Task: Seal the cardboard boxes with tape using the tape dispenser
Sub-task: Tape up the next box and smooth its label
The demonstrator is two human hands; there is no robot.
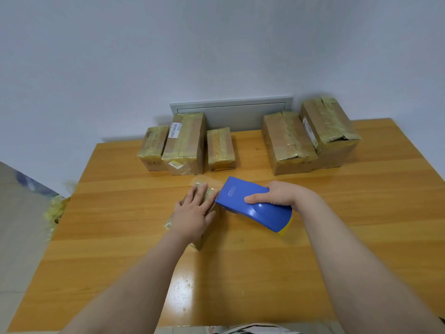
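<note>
A small cardboard box (pixel 209 194) wrapped in yellowish tape lies in the middle of the wooden table (pixel 120 237). My left hand (pixel 192 213) lies flat on top of it with straight fingers and covers most of it. My right hand (pixel 277 196) grips a blue tape dispenser (pixel 252 206). The dispenser's front edge touches the box's right side. A yellow roll edge shows at the dispenser's rear end.
Taped boxes stand along the far table edge: three on the left (pixel 183 143) and two larger ones on the right (pixel 289 143). Crumpled yellowish tape (pixel 56 210) hangs off the table's left edge. A grey panel (pixel 231 112) sits on the wall behind.
</note>
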